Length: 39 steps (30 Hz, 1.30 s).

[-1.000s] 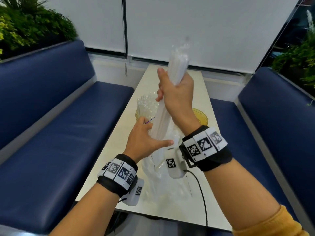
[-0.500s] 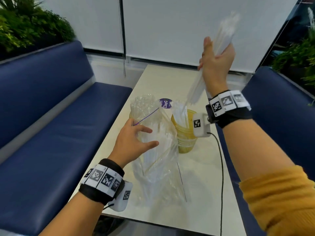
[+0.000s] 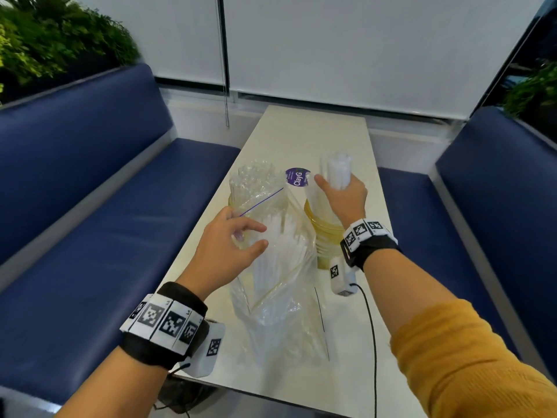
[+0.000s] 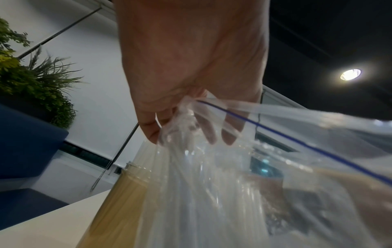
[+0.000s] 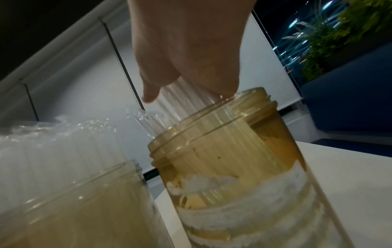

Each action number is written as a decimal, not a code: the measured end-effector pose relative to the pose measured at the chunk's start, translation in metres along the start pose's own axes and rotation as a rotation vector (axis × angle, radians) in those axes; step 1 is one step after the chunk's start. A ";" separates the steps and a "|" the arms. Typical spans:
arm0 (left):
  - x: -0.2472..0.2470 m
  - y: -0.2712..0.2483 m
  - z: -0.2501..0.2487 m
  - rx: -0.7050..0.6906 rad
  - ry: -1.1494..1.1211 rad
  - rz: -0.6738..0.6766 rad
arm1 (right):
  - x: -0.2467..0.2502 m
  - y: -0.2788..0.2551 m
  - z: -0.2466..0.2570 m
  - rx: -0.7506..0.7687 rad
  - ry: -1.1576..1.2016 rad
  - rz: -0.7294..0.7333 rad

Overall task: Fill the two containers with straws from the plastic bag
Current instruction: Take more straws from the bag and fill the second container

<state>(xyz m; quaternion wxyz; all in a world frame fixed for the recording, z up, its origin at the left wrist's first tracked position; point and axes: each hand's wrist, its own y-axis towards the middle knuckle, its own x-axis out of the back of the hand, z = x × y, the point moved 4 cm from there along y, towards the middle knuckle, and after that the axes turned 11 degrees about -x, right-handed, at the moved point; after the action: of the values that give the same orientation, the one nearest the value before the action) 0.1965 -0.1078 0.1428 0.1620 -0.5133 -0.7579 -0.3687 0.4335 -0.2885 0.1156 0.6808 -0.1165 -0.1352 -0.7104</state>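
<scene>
My right hand grips a bundle of clear straws whose lower ends stand inside the right yellow-tinted jar. My left hand pinches the rim of the clear plastic zip bag, holding its mouth open; more straws stand inside. Behind the bag stands the left jar, packed with straws.
The jars and bag sit on a narrow white table between two blue benches. A purple round sticker shows on the bag. A black cable trails from my right wrist across the table.
My right hand pulled the straw bundle up out of the bag, swung it high to the right, then lowered it into the right jar. The left hand stayed on the bag.
</scene>
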 end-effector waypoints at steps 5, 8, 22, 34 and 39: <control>0.003 0.005 -0.002 -0.041 -0.053 -0.015 | 0.009 -0.010 -0.005 -0.130 -0.058 0.041; 0.004 0.007 -0.001 -0.030 -0.118 -0.015 | 0.017 -0.014 0.007 -0.159 -0.199 0.058; 0.001 0.009 -0.006 -0.100 -0.120 0.005 | -0.004 -0.135 0.110 0.052 -0.544 0.298; 0.002 0.001 -0.012 -0.170 -0.204 0.052 | -0.049 -0.173 0.042 -0.202 -0.826 0.143; 0.004 -0.001 -0.012 -0.206 -0.245 0.078 | -0.049 -0.172 0.031 -0.256 -0.874 0.129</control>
<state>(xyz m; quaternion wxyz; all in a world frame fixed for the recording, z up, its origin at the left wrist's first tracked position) 0.1926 -0.1144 0.1529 0.0292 -0.5972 -0.7096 -0.3727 0.2638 -0.2254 0.1216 0.5827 -0.4965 -0.3136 -0.5618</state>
